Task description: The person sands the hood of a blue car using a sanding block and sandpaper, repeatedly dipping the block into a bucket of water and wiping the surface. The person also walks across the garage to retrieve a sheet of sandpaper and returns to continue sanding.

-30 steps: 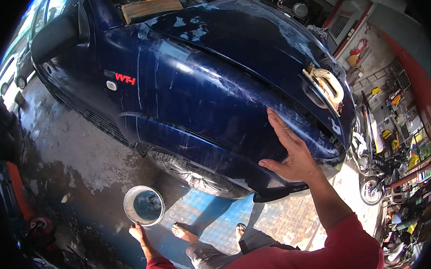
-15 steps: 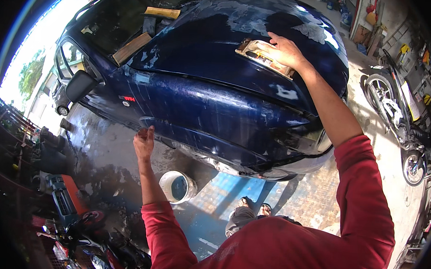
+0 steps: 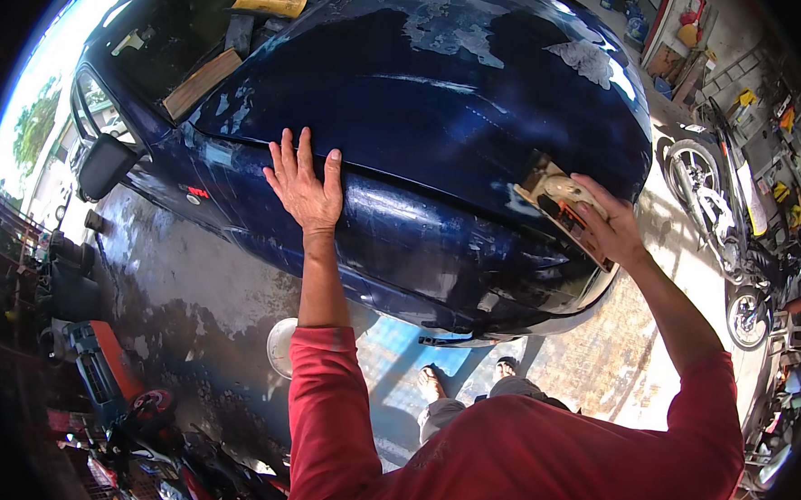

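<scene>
Handled sanding block [image 3: 562,191] in your right hand [image 3: 621,233]

Your fingers grip it at the blue hood's [image 3: 407,119] front corner, its underside hidden. Your left hand [image 3: 313,196], fingers wide, lies on the fender [image 3: 402,218]. Below those fingers, your sleeve [image 3: 329,373] hides part of the pale bucket [image 3: 279,346].

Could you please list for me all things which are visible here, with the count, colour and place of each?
Car: 1, dark blue with pale patches, centre
Handled block: 1, tan, on the car's front corner
Wood pieces: 2, yellow and brown, upper left
Mirror: 1, black, car's side, left
Floor: 1, grey and blue, below the car
Bucket: 1, whitish, floor, partly hidden
Motorcycle: at least 1, dark and white, right
Clutter: uncounted, mixed colours, right edge
Shirt: 1, red, bottom
Feet: 2, lower centre
Left hand: 1, bare, spread over the car
Right hand: 1, bare, on the handled block
</scene>
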Available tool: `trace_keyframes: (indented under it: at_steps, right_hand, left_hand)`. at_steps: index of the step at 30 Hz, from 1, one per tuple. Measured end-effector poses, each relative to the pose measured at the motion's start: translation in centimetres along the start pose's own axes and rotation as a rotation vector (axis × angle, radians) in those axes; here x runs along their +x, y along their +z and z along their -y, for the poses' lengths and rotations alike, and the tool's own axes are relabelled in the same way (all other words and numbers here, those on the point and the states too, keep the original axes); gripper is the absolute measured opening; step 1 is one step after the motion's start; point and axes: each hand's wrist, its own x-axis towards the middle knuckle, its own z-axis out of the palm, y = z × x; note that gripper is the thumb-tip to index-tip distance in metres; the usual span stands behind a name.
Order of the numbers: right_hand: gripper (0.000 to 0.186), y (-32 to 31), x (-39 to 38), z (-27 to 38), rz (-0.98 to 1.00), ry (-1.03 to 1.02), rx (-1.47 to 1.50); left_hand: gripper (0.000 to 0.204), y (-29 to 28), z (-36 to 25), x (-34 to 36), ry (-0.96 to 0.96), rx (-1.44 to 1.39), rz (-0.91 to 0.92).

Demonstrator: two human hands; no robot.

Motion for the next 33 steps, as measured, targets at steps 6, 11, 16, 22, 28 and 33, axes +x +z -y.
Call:
trace_keyframes:
  at_steps: [6, 11, 16, 22, 28, 33]
  right_hand:
    - [0.031, 14.6, 20.4, 7.2, -0.027, -0.884, -0.246]
    - [0.037, 6.3, 12.0, 1.9, 0.201, -0.565, -0.048]
    - [0.047, -0.3, 2.8, -0.7, 0.167, -0.54, 0.016]
    - [0.033, 15.8, 18.1, 9.6, 0.069, -0.864, -0.094]
    - [0.041, 8.8, 11.9, 6.1, 0.237, -0.608, 0.002]
    - [0.047, 5.6, 4.9, 3.7, 0.084, -0.643, 0.007]
  left_hand:
    - [0.058, 0.4, -0.2, 0.1, -0.081, 0.013, 0.012]
    - [0.058, 0.3, -1.1, 0.2, -0.116, 0.039, 0.012]
    - [0.054, 1.2, -0.9, -0.3, -0.105, 0.037, -0.086]
    - [0.051, 1.4, 0.4, -0.7, -0.134, -0.109, -0.112]
    - [0.059, 1.0, -0.4, -1.1, -0.271, -0.339, -0.283]
    - [0.06, 2.1, -0.6, -1.8, -0.472, -0.417, -0.593]
